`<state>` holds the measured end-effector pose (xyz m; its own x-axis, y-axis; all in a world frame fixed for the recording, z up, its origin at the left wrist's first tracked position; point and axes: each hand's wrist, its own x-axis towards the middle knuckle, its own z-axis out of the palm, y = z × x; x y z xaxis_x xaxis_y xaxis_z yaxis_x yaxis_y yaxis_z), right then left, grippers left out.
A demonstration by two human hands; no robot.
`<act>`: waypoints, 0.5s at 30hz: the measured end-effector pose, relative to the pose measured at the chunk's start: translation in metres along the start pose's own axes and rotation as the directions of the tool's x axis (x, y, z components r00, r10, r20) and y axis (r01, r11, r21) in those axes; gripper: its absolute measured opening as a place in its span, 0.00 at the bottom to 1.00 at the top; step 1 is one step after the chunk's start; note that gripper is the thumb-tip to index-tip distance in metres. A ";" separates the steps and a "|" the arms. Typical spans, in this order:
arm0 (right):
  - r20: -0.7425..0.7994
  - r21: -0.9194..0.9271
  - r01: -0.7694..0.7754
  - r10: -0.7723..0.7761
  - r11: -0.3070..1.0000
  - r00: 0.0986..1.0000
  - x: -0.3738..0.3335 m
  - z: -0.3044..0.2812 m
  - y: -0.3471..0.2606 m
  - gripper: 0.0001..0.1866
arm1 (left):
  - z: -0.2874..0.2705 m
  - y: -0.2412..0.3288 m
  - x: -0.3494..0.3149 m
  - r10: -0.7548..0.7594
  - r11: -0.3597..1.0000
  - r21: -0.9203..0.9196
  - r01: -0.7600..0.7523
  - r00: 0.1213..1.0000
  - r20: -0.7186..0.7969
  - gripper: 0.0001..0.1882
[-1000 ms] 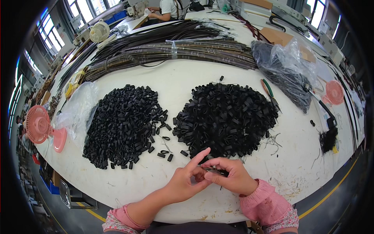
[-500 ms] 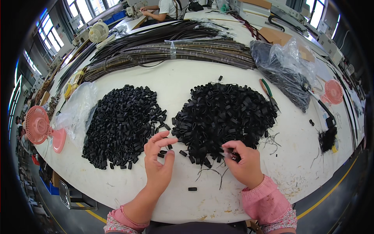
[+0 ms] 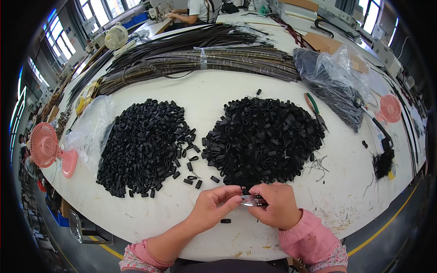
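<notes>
In front of me, at the near edge of the right heap of black strap loops (image 3: 266,136), my two hands meet. My right hand (image 3: 280,204) grips a small pair of thread snips (image 3: 248,200), its silver blades pointing left toward my other hand. Between thumb and forefinger, my left hand (image 3: 211,204) pinches a black loop (image 3: 245,191) close to the blades. On my left lies a second heap of black loops (image 3: 139,145). Several single loops lie in the gap between the heaps, and one loop (image 3: 226,221) rests below my hands.
Bundled dark strips (image 3: 182,61) stretch across the far table. Green-and-red handled pliers (image 3: 314,107) lie right of the heap, near a plastic bag (image 3: 330,86). Pink fans (image 3: 44,144) stand at both sides. Thread scraps (image 3: 318,166) litter the right. A person (image 3: 198,12) works beyond.
My left hand has moved right and down from the gap, where more loose loops now lie, and now pinches a loop. My right hand has come slightly left and lower with the snips.
</notes>
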<state>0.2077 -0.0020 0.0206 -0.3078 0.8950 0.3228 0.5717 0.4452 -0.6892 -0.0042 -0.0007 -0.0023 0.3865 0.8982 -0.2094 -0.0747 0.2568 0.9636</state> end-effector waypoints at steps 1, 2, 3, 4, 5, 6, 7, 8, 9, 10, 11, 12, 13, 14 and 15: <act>-0.004 -0.037 0.076 -0.076 0.996 0.997 0.000 0.000 -0.001 0.16 | 0.001 0.001 0.002 -0.026 0.998 -0.051 0.029 0.998 0.062 0.17; -0.004 -0.073 0.151 -0.152 0.986 0.988 -0.001 0.001 -0.002 0.16 | 0.002 0.002 0.004 -0.027 0.998 -0.054 0.031 0.997 0.069 0.17; -0.018 -0.086 0.184 -0.186 0.979 0.982 -0.003 0.005 0.002 0.17 | 0.004 0.004 0.006 -0.056 0.994 -0.089 0.066 0.992 0.115 0.16; -0.018 -0.082 0.187 -0.190 0.979 0.982 -0.004 0.007 0.002 0.17 | 0.004 0.006 0.006 -0.081 0.988 -0.118 0.100 0.985 0.152 0.15; 0.021 -0.107 0.185 -0.184 0.977 0.983 -0.006 0.007 0.002 0.17 | 0.004 0.006 0.004 -0.081 0.988 -0.116 0.098 0.986 0.147 0.15; 0.060 -0.131 0.184 -0.177 0.974 0.982 -0.006 0.007 0.001 0.17 | 0.003 0.006 0.003 -0.087 0.989 -0.112 0.101 0.988 0.125 0.15; 0.061 -0.129 0.185 -0.178 0.974 0.982 -0.006 0.007 0.002 0.17 | 0.002 0.005 0.003 -0.094 0.988 -0.109 0.105 0.990 0.106 0.15; 0.082 -0.112 0.193 -0.184 0.975 0.979 -0.005 0.006 0.003 0.17 | 0.002 0.005 0.002 -0.094 0.988 -0.109 0.106 0.990 0.103 0.15; 0.104 -0.095 0.202 -0.192 0.975 0.976 -0.003 0.006 0.003 0.17 | 0.003 0.005 0.001 -0.086 0.987 -0.131 0.095 0.994 0.074 0.16; 0.103 -0.103 0.195 -0.185 0.975 0.977 -0.002 0.003 0.000 0.17 | 0.004 0.004 0.003 -0.077 0.984 -0.157 0.085 0.995 0.059 0.16; 0.029 -0.020 0.129 -0.128 0.991 0.991 0.001 0.000 -0.004 0.17 | 0.004 0.004 0.005 -0.077 0.983 -0.160 0.087 0.995 0.068 0.16; -0.040 0.067 0.067 -0.065 0.995 0.997 0.003 -0.002 -0.006 0.16 | 0.004 0.005 0.006 -0.039 0.995 -0.093 0.045 0.997 0.066 0.18; -0.039 0.070 0.070 -0.067 0.995 0.997 0.004 -0.003 -0.004 0.16 | 0.004 0.007 0.006 -0.002 1.000 -0.019 0.003 0.999 0.053 0.20; -0.069 0.049 0.048 -0.045 0.998 0.997 0.004 -0.004 -0.002 0.15 | 0.004 0.009 0.005 -0.002 1.000 -0.018 0.003 0.999 0.051 0.20; -0.099 0.028 0.025 -0.022 0.999 0.995 0.004 -0.006 0.000 0.14 | 0.005 0.011 0.005 0.016 1.000 -0.010 -0.015 0.999 0.040 0.22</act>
<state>0.2110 0.0019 0.0261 -0.2439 0.8832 0.4006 0.5418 0.4667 -0.6990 0.0018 0.0050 0.0076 0.4216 0.8872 -0.1873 -0.0896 0.2463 0.9650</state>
